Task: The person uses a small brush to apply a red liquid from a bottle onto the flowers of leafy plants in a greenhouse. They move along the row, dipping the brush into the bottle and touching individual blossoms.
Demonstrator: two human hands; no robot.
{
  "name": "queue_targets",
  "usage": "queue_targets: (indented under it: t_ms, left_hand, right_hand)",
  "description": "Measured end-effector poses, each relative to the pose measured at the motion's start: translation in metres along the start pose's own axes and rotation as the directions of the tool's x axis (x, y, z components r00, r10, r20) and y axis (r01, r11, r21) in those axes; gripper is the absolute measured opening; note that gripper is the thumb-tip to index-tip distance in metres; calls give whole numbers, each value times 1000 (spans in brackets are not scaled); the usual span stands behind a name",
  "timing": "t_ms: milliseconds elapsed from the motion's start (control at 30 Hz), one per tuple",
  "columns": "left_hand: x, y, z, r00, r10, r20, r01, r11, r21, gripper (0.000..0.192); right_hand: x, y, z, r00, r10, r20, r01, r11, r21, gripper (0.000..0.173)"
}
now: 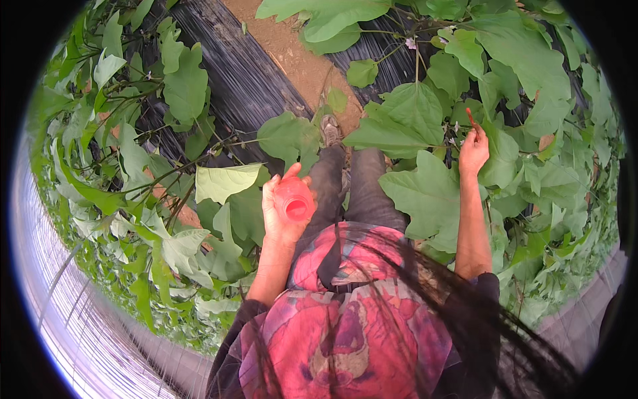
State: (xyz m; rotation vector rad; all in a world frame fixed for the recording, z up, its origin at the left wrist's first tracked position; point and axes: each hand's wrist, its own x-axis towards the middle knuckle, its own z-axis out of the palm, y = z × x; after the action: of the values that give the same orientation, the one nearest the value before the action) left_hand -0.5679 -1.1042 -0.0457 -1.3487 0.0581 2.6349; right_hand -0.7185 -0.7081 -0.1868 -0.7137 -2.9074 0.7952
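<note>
My left hand [277, 219] is wrapped around a small open jar [294, 192], reddish and see-through, with red content visible through its mouth. The jar is tilted so that its opening faces me. Out to the right, my right hand [473, 155] pinches a thin stick-like tool, perhaps a small brush [470, 116], whose tip is bright red. Small pale purple flowers [452, 141] of what look like eggplant plants sit just left of that hand. A broad green leaf [498, 154] lies right beside my right fingers.
Leafy plants crowd both sides, with one pale upturned leaf [224, 182] near my left hand. Black plastic mulch film [239, 65] covers the beds along a bare soil path [284, 45]. My shoe [330, 129] stands on the path. Dark hair strands cross the lower right.
</note>
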Motion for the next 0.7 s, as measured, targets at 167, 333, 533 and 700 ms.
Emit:
queue_targets:
  t_ms: [167, 333, 533, 700]
  left_hand:
    - [20, -17, -14, 997, 20, -72, -16, 999, 51, 47]
    - [45, -35, -26, 992, 9, -124, 2, 996, 84, 45]
    - [69, -58, -42, 989, -19, -149, 35, 994, 107, 45]
    - [86, -73, -65, 967, -11, -255, 37, 995, 97, 45]
  right_hand:
    - [19, 52, -2, 995, 93, 34, -88, 987, -135, 27]
    - [31, 101, 14, 993, 68, 102, -55, 990, -129, 25]
    - [46, 158, 44, 988, 80, 136, -93, 991, 94, 27]
    - [62, 248, 83, 994, -40, 106, 15, 974, 227, 29]
